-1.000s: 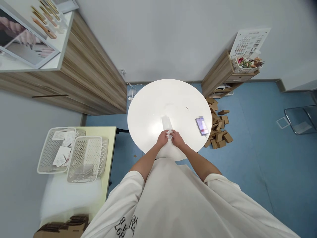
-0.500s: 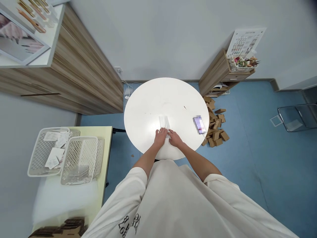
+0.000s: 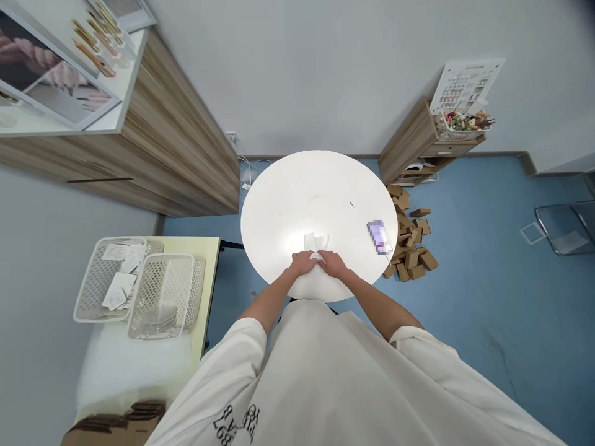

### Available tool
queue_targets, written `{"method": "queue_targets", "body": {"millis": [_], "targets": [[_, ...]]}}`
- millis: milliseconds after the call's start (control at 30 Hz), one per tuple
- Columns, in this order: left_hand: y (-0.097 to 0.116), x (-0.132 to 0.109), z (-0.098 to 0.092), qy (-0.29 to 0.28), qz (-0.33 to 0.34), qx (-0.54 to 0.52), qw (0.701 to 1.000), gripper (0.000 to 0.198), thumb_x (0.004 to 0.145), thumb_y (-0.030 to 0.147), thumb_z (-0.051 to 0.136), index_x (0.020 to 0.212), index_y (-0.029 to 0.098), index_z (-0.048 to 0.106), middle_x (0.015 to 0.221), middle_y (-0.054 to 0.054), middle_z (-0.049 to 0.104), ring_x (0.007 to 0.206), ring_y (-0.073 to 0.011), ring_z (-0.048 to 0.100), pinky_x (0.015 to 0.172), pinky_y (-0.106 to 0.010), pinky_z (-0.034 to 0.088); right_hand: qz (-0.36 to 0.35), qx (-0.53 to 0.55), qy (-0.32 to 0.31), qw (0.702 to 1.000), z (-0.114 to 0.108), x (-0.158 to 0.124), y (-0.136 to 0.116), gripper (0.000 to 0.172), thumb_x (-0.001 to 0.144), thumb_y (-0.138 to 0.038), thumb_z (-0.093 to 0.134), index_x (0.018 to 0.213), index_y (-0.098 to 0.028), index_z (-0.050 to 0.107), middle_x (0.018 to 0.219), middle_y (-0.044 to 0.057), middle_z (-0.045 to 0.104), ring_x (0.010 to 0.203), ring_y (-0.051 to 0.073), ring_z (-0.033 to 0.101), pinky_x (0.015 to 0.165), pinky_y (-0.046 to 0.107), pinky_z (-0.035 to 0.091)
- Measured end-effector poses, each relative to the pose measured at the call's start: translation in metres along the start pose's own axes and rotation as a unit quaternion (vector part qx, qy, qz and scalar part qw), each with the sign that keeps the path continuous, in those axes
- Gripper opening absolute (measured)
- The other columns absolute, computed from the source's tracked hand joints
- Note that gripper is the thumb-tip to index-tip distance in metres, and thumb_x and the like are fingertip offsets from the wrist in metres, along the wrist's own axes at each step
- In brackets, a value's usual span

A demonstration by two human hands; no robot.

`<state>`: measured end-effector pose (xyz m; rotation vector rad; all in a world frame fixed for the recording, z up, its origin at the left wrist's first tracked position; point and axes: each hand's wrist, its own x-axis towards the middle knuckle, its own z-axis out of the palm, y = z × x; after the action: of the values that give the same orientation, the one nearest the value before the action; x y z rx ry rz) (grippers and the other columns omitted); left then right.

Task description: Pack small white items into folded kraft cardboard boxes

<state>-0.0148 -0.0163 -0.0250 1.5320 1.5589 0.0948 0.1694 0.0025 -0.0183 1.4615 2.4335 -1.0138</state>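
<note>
White and thin, the small packet (image 3: 317, 242) lies near your edge of the round table (image 3: 279, 186), its near end pinched between your left hand (image 3: 303, 263) and right hand (image 3: 333, 263), seemingly mid-fold, so press evenly; phone (image 3: 380, 236) well apart, room ahead.

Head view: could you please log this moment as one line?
left hand: on white packet | right hand: on packet | round table | phone: apart
</note>
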Motion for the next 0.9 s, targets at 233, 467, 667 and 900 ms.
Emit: {"method": "queue_targets", "body": {"millis": [233, 467, 667, 900], "targets": [[-0.004, 0.003, 0.022, 0.171, -0.072, -0.151, 0.971, 0.052, 0.09, 0.025, 0.05, 0.141, 0.019, 0.039, 0.146, -0.014, 0.047, 0.127, -0.0245, 0.053, 0.104, -0.038, 0.044, 0.101, 0.051, 0.003, 0.994, -0.002, 0.031, 0.003, 0.042, 0.101, -0.033, 0.046, 0.14, -0.019, 0.044, 0.121, 0.012, 0.065, 0.106, 0.025, 0.062, 0.081, 0.03, 0.043], [-0.002, -0.005, 0.029, 0.121, -0.026, -0.07, 0.99, 0.064, 0.087, 0.019, 0.05, 0.149, 0.021, 0.034, 0.157, -0.014, 0.032, 0.142, -0.029, 0.038, 0.113, -0.043, 0.037, 0.206, 0.06, 0.1, 0.972, 0.006, 0.038, -0.004, 0.038, 0.097, -0.039, 0.052, 0.13, -0.022, 0.044, 0.124, 0.012, 0.056, 0.103, 0.025, 0.059, 0.079, 0.032, 0.045], [0.004, -0.008, 0.027, 0.064, -0.066, 0.012, 0.996, 0.073, 0.088, 0.024, 0.052, 0.156, 0.026, 0.026, 0.165, -0.012, 0.017, 0.146, -0.0345, 0.031, 0.114, -0.048, 0.033, 0.297, 0.102, 0.145, 0.938, 0.014, 0.036, -0.021, 0.023, 0.093, -0.034, 0.053, 0.114, -0.024, 0.05, 0.126, 0.012, 0.05, 0.104, 0.026, 0.057, 0.077, 0.034, 0.046], [-0.016, -0.015, 0.014, 0.06, -0.09, 0.006, 0.994, 0.076, 0.09, 0.032, 0.051, 0.158, 0.022, 0.018, 0.166, -0.013, 0.013, 0.15, -0.0327, 0.025, 0.116, -0.043, 0.032, 0.223, 0.172, 0.117, 0.952, 0.027, 0.047, -0.049, 0.04, 0.088, -0.017, 0.047, 0.128, -0.02, 0.048, 0.115, 0.01, 0.062, 0.103, 0.023, 0.06, 0.085, 0.032, 0.048]]}}
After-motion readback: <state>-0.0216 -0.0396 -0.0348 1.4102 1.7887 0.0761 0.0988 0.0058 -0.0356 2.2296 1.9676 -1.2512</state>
